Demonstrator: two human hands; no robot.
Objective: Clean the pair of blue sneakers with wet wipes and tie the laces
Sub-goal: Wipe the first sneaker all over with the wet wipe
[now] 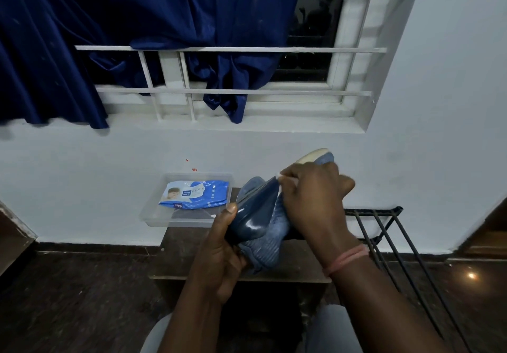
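Both grips hold one blue sneaker [263, 223], right hand [315, 196] pinching one wipe [285, 181]

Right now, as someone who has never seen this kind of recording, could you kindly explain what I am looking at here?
No machine here: a camera worn on a person's head looks down at their two bare hands. The left hand grips a blue sneaker, held above a small dark table. The right hand presses a white wet wipe against the shoe's side. On the table sits a clear plastic tray holding a blue pack of wipes. A dark metal rack stands to the right, and a blue curtain hangs over the barred window behind.
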